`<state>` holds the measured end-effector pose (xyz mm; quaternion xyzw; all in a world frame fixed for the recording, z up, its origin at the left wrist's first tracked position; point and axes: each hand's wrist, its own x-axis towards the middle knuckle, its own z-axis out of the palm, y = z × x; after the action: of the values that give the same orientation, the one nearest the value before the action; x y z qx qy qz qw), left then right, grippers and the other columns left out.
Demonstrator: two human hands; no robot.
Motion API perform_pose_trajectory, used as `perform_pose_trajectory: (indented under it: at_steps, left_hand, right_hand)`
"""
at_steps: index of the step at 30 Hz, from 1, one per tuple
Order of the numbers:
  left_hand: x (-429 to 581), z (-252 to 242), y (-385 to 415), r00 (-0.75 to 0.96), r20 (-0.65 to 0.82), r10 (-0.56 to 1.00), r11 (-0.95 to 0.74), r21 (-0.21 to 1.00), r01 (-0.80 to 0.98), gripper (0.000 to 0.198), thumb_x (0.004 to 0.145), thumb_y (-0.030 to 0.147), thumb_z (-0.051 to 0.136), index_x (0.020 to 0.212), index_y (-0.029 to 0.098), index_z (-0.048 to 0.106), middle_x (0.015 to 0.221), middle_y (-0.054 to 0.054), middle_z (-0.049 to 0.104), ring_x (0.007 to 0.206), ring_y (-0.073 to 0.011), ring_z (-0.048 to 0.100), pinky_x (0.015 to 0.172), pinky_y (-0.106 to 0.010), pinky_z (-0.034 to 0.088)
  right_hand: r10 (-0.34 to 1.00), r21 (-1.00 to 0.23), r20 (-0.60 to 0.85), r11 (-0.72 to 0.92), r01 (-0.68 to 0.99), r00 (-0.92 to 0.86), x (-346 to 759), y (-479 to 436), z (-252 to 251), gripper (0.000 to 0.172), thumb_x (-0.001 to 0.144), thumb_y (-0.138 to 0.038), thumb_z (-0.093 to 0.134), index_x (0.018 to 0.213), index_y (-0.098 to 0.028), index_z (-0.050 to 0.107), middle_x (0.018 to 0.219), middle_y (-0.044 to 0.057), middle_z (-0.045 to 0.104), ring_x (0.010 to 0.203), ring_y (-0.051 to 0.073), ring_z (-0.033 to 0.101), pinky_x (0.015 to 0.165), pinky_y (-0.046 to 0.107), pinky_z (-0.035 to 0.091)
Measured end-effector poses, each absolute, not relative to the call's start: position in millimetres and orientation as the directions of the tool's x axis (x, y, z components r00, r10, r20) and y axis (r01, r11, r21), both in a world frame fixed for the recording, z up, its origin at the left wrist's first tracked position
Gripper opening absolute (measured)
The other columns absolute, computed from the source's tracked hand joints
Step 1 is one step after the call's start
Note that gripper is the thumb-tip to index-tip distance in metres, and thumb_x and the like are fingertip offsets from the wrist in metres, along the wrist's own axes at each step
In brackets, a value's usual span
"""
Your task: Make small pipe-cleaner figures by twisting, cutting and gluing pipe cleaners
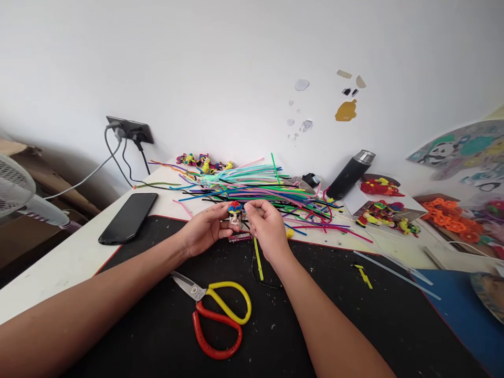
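Note:
My left hand [205, 229] grips a small doll head [235, 216] with a painted white face and a red, blue and yellow headdress. On its other side my right hand [266, 224] has thumb and fingers pinched together close to the headdress. Whatever lies in that pinch is too small to make out. A yellow pipe cleaner [258, 260] hangs or lies below the right hand, beside a thin dark strand. Nearer to me, scissors [214, 315] with one yellow and one red handle lie on the black mat [149, 320], blades toward the left.
Behind my hands is a heap of coloured pipe cleaners [252, 184]. A black phone [129, 218] lies at left, a fan [16, 186] beyond it. At right stand a black thermos [350, 174] and small dolls [381, 212]. Yellow scraps [364, 277] lie on the mat.

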<state>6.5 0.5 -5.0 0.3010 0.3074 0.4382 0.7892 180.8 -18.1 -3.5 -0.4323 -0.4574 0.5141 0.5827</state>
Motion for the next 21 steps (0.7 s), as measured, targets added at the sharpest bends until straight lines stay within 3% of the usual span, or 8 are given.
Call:
perform_pose_trajectory:
  at_steps: [4, 21]
  left_hand:
    - [7.0, -5.1, 1.3, 0.405, -0.223, 0.887, 0.423, 0.744, -0.517, 0.01, 0.096, 0.013, 0.071, 0.106, 0.015, 0.07, 0.087, -0.006, 0.076, 0.067, -0.0201, 0.081, 0.051, -0.02, 0.064]
    - [7.4, -6.2, 0.8, 0.387, -0.234, 0.892, 0.415, 0.762, -0.497, 0.012, 0.096, 0.013, 0.072, 0.107, 0.014, 0.07, 0.087, -0.006, 0.076, 0.066, -0.02, 0.08, 0.052, -0.022, 0.064]
  right_hand:
    - [0.99, -0.985, 0.125, 0.133, -0.106, 0.072, 181.7, -18.9, -4.4, 0.034, 0.084, -0.052, 0.08, 0.093, -0.021, 0.068, 0.055, -0.009, 0.047, 0.045, 0.01, 0.035, 0.043, 0.024, 0.027]
    - [0.985, -0.986, 0.16, 0.163, -0.039, 0.059, 182.9, -20.9, -5.2, 0.033, 0.089, -0.054, 0.075, 0.095, -0.022, 0.068, 0.055, -0.008, 0.047, 0.047, 0.011, 0.037, 0.045, 0.025, 0.029]
